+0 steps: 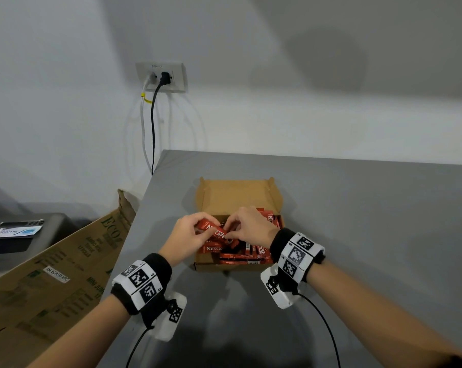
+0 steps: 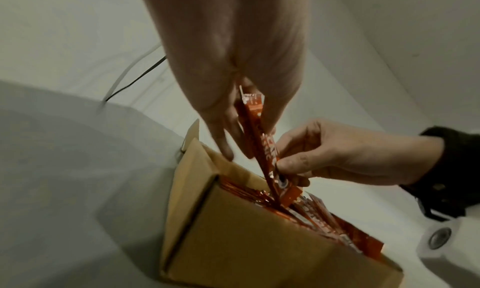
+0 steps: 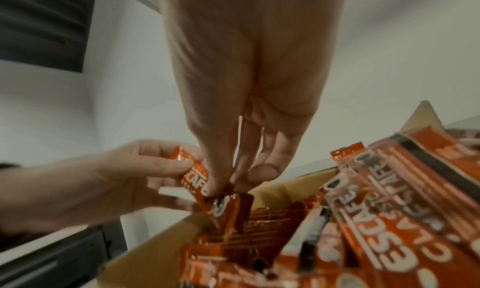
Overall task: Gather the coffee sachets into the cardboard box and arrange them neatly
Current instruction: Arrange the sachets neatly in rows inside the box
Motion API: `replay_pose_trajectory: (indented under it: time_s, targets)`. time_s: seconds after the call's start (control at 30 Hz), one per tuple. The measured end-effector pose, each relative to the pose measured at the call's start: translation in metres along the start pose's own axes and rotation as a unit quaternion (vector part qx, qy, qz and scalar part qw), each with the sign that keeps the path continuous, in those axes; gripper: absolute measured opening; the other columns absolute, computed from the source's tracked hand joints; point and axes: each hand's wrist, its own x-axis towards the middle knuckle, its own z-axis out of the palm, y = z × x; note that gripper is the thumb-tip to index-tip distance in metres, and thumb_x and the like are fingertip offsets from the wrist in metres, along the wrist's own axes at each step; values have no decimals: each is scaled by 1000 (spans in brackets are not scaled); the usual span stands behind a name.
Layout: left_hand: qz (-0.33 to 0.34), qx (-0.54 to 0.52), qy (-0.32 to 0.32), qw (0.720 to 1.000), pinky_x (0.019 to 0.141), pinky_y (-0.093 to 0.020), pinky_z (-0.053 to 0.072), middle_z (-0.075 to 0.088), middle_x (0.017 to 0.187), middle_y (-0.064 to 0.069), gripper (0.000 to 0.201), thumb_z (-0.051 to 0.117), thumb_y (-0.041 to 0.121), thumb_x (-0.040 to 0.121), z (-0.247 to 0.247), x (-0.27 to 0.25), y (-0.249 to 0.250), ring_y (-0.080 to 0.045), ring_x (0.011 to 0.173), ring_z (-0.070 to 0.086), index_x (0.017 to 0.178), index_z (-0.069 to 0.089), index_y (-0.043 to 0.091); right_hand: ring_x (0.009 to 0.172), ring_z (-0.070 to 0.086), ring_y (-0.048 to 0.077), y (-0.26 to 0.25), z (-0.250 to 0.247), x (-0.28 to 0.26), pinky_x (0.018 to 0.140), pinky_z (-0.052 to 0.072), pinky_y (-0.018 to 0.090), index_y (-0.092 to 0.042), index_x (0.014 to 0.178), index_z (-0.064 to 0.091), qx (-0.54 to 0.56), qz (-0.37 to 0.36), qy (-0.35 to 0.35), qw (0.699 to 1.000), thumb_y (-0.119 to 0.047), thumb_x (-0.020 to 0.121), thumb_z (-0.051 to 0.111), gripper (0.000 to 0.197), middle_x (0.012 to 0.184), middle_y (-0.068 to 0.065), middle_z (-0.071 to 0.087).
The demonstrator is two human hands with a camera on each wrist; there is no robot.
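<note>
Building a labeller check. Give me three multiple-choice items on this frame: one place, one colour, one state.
1. Where does the cardboard box stand?
A. grey table
B. floor
C. black unit

2. Colour of the coffee sachets?
A. blue
B. red
C. green

3. What is the left hand doing?
A. resting flat
B. pinching a sachet
C. closing the lid

Key: 1 A, box sits on the grey table. 2 B, wrappers are red. 3 B, both it and the right hand pinch the held sachet above the box.
</note>
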Motion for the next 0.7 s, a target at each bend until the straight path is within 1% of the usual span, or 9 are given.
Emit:
replay_pose_trajectory:
  time_s: [0.07,0.1,0.17,0.3,0.43,0.5,0.57,0.63,0.7]
  targets:
    - [55,142,7,988,75,-13,45,66,85,10,9,71,13,80,-5,1,-2,-6,83,58,84,71,22,73,64,11,0,4,1,75,53,22,-5,100,71,-28,-5,1,1000,-14,83,69,19,94,10,71]
    - [67,177,-3,982,73,-11,42,64,83,13,8,73,16,78,-8,2,-2,-5,81,56,82,72,22,72,62,10,-1,7,1,73,51,20,-6,100,71,-40,-8,2,999,-15,84,68,19,95,9,71]
    - [64,189,-30,979,71,-7,42,62,79,14,7,76,16,75,-11,2,-1,-4,75,56,81,74,20,75,59,10,-2,11,2,73,47,20,-8,101,71,-71,-13,2,997,-15,84,67,19,97,8,70]
    - [41,193,-67,978,73,-9,46,66,79,7,8,74,10,75,-15,0,2,-4,72,60,81,76,15,90,64,21,-4,18,3,81,49,28,-9,101,70,-118,-15,-23,993,-15,85,66,18,102,8,69]
    - [20,213,-93,972,69,-4,43,68,84,2,11,73,12,77,-13,1,5,-2,69,58,88,75,13,92,63,21,-4,18,2,78,46,26,-12,98,71,-152,-15,-24,988,-17,84,66,16,100,6,70]
    - [5,223,-110,969,68,-5,44,69,88,1,16,73,14,78,-11,2,5,-3,71,58,94,74,12,92,63,22,-3,17,1,81,49,29,-14,97,71,-167,-12,-30,985,-18,84,66,15,99,5,69]
    - [1,246,-138,959,70,-7,45,69,94,1,17,71,15,80,-8,3,6,-4,77,59,97,73,12,92,63,24,-2,16,0,83,51,36,-14,95,70,-194,-7,-39,980,-19,83,66,14,99,6,69]
    - [12,271,-161,949,72,-8,47,70,95,-2,16,68,12,82,-3,3,8,-7,80,62,97,73,10,92,62,27,-3,17,-1,82,51,38,-12,95,68,-227,-6,-43,973,-17,83,64,14,100,10,66]
    - [28,303,-163,939,78,-17,50,71,95,-4,15,63,7,84,2,3,7,-12,85,64,96,73,9,92,61,31,-5,18,-1,78,49,38,-7,96,64,-258,-7,-41,965,-14,84,61,14,100,14,64]
